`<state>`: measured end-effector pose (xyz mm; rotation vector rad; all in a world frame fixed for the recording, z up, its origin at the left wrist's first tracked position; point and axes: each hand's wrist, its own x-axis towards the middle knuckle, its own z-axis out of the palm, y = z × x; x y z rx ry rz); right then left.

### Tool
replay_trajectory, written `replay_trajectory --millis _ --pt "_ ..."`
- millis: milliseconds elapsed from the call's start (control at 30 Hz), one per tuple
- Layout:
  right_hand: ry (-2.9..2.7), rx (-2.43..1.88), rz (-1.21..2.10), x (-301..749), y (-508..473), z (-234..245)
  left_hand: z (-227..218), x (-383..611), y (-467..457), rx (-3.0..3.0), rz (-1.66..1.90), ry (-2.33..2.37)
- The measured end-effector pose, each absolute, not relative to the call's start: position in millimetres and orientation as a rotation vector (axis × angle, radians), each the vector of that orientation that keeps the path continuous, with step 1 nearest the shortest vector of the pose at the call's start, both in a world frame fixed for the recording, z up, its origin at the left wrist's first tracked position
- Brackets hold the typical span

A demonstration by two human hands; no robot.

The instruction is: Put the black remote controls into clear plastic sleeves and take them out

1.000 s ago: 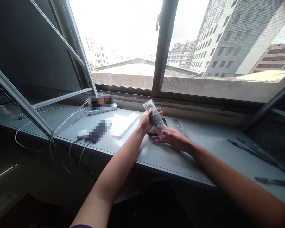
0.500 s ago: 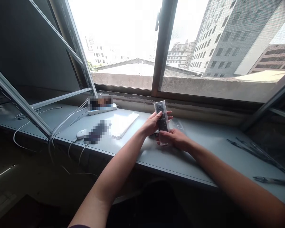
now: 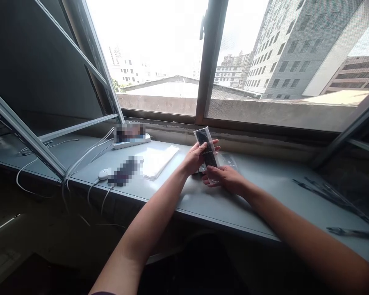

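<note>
A black remote control [image 3: 209,154] in a clear plastic sleeve is held in the air above the desk, tilted with its top end leaning left. My left hand [image 3: 195,157] is closed around its left side, thumb across the buttons. Lower down, my right hand [image 3: 227,178] pinches the bottom end of the sleeve. Behind my hands, another clear-wrapped item [image 3: 228,161] with dark parts lies on the desk, mostly covered by them. A stack of clear plastic sleeves [image 3: 160,161] rests on the desk, left of my hands.
The grey desk [image 3: 261,196] runs beneath the window. On the left stand a metal frame [image 3: 51,157], a white power strip [image 3: 132,141], a round white charger [image 3: 103,174] with cables, and a blurred-out item [image 3: 126,171]. Dark slender items [image 3: 332,196] lie at the right.
The remote control in its sleeve has tilted, its top end swinging left and its bottom end shifting slightly right. Both hands keep their hold on it.
</note>
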<state>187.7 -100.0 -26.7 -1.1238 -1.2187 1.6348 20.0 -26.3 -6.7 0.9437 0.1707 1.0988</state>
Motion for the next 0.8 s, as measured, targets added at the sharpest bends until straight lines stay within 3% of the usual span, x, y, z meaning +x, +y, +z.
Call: replay_trajectory --millis 600,700,800 --pt "-1.706 -0.963 1.370 180.1 -107.3 -34.9 -15.7 20.3 -6.2 0.809 1.119 0.602" --pt "-1.918 -0.956 1.102 181.2 -107.5 -36.4 -14.5 20.2 -7.7 0.814 1.050 0.578" --pt "-2.152 -0.911 0.611 184.8 -107.1 -35.6 -11.3 17.5 -12.0 0.869 0.933 0.505"
